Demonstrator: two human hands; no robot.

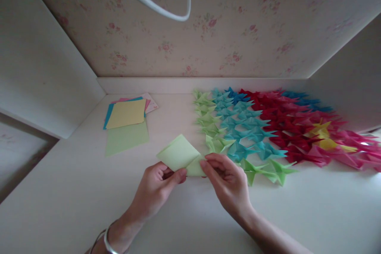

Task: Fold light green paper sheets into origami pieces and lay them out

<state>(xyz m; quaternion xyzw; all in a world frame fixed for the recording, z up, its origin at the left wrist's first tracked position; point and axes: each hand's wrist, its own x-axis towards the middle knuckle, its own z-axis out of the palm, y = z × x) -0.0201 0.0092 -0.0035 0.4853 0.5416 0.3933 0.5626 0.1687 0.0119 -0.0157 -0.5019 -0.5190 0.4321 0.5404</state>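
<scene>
A light green sheet of origami paper (179,151), partly folded, is held between both hands above the white table. My left hand (159,184) pinches its lower left edge, thumb on top and fingers beneath. At the right end, my right hand (228,178) grips a folded flap between thumb and fingers. A silver bangle circles my left wrist. Just right of my right hand lie light green folded paper cranes (275,171). A bit of something reddish shows under the paper near my right fingertips; I cannot tell what it is.
Rows of green, teal (241,151), blue, red (276,127), pink and yellow (323,131) paper cranes cover the table's right side. At the left lie loose sheets, yellow (126,114) on top and green (127,139) below. A white cable or lamp arm (143,0) hangs overhead.
</scene>
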